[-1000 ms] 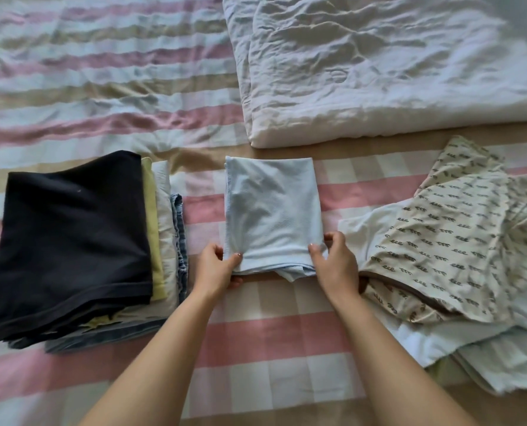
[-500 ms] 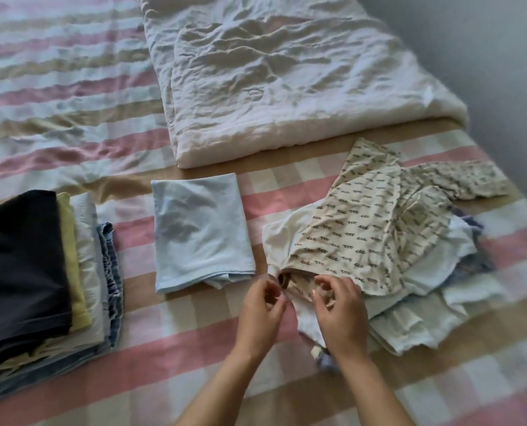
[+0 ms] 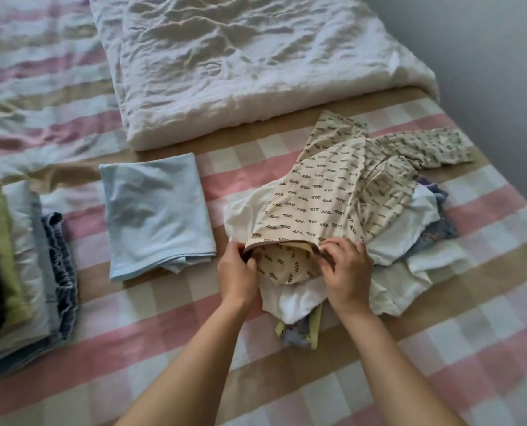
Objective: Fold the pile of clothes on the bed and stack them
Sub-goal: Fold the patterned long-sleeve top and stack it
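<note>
Both hands were on the cream patterned garment point(image 3: 333, 192), which lay on top of the unfolded pile point(image 3: 394, 281). Left hand point(image 3: 237, 273): fingers curled, pinching the left end of the hem. Right hand point(image 3: 347, 272): fingers curled over the right end of the hem, gripping it. The hem gaped open between the two sets of fingers, inner fabric visible. The rest of the garment ran up and right, away from the fingertips. White pieces of the pile lay under and right of the right fingers. A yellow-edged item point(image 3: 315, 325) stuck out between the wrists. Folded light blue garment point(image 3: 156, 210) lay flat just left of the left fingers, not touching. Folded stack point(image 3: 19, 265) sat well left of that, at the frame edge. White duvet point(image 3: 240, 66) lay beyond the fingertips on the checked bed sheet point(image 3: 440, 333).
</note>
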The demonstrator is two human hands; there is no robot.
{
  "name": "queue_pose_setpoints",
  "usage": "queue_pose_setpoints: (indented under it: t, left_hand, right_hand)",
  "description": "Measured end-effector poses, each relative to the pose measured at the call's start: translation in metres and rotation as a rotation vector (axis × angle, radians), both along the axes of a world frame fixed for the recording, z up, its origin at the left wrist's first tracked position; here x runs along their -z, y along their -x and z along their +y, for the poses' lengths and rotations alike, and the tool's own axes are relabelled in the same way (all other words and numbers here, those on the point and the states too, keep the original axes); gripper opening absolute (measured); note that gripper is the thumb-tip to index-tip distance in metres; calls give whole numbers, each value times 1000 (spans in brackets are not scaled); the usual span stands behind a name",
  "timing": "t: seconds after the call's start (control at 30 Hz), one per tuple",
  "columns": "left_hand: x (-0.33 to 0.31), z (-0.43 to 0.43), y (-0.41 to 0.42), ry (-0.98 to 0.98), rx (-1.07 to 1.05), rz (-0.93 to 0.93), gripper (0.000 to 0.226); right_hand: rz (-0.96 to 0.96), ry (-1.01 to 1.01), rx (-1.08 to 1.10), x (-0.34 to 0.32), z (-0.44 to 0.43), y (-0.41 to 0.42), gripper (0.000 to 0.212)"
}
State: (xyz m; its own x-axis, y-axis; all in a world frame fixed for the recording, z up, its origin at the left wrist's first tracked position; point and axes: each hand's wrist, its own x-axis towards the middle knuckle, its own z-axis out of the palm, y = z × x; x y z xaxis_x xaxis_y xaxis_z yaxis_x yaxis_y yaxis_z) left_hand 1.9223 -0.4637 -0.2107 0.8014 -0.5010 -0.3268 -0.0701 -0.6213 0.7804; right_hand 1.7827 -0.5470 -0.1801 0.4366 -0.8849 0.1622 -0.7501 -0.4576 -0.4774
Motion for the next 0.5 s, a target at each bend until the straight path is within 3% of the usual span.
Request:
queue_pose_setpoints:
  t: [0.07, 0.17, 0.27, 0.37, 0.5]
  left_hand:
    - [-14, 11, 2, 131, -31, 58, 3]
    - [-51, 28, 10, 301, -48, 107, 17]
    - [-96, 57, 15, 474, -95, 151, 15]
    - [-139, 106, 13, 592, -95, 191, 16]
    - [-195, 192, 7, 629, 14, 201, 18]
  right_hand:
    - [-86, 15, -24, -15, 8, -1, 18]
    - [-252, -38, -47, -50, 25, -1, 30]
    - [-391, -99, -77, -91, 53, 2, 35]
    - [-547, -284, -85, -128, 89, 9, 40]
    - [-623, -522, -201, -173, 149, 22, 16]
